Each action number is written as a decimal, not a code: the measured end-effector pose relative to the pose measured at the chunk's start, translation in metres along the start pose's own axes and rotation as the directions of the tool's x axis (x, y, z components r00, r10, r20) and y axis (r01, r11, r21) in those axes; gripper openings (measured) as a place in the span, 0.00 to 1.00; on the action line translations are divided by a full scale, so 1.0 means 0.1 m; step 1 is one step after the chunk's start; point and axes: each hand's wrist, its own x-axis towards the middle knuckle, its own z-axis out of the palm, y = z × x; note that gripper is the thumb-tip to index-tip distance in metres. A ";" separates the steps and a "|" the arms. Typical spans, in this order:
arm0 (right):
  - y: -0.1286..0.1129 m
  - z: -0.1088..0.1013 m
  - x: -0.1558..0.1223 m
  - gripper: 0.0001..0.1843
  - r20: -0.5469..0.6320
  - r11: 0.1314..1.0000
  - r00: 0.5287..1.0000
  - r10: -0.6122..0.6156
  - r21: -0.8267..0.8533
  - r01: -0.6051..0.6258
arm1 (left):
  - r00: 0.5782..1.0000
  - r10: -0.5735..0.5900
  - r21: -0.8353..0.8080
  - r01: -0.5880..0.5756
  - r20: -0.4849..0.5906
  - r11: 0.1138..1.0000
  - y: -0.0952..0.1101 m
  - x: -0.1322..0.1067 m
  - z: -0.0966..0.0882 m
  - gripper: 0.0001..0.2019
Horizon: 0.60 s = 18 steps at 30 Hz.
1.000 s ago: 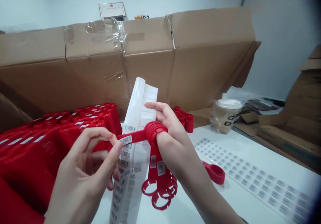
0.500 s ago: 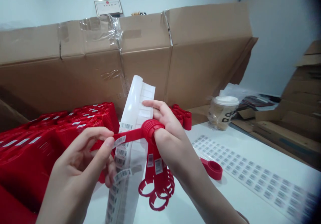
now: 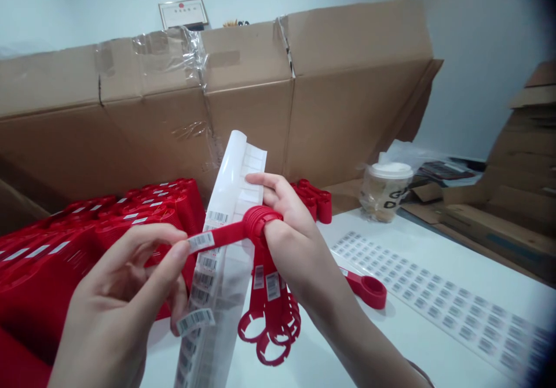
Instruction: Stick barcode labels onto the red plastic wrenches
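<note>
Stickers [image 3: 209, 262] on sheet [image 3: 237, 165], drink [image 3: 382, 209] in cup [image 3: 388, 186]

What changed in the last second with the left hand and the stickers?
The left hand slid its thumb left off the barcode sticker on the red handle, to the handle's end, so the sticker shows in full. A lower finger has pulled a fresh sticker down and left off the sheet. The right hand stayed put, gripping the sheet with the red rings on its thumb.
</note>
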 end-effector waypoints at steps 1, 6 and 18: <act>0.00 0.00 0.00 0.25 -0.005 1.000 1.000 -0.001 0.001 0.001 | 1.000 0.025 0.029 -0.025 -0.010 0.999 -0.03 0.00 0.01 0.14; 0.00 0.00 -0.03 0.25 0.003 1.000 1.000 -0.003 -0.007 0.003 | 0.998 0.021 0.094 -0.015 -0.065 0.995 -0.11 0.00 0.04 0.16; 0.00 -0.02 -0.05 0.27 0.007 1.000 1.000 0.007 -0.004 -0.007 | 0.995 -0.098 0.065 0.100 -0.023 0.993 -0.08 0.02 0.08 0.19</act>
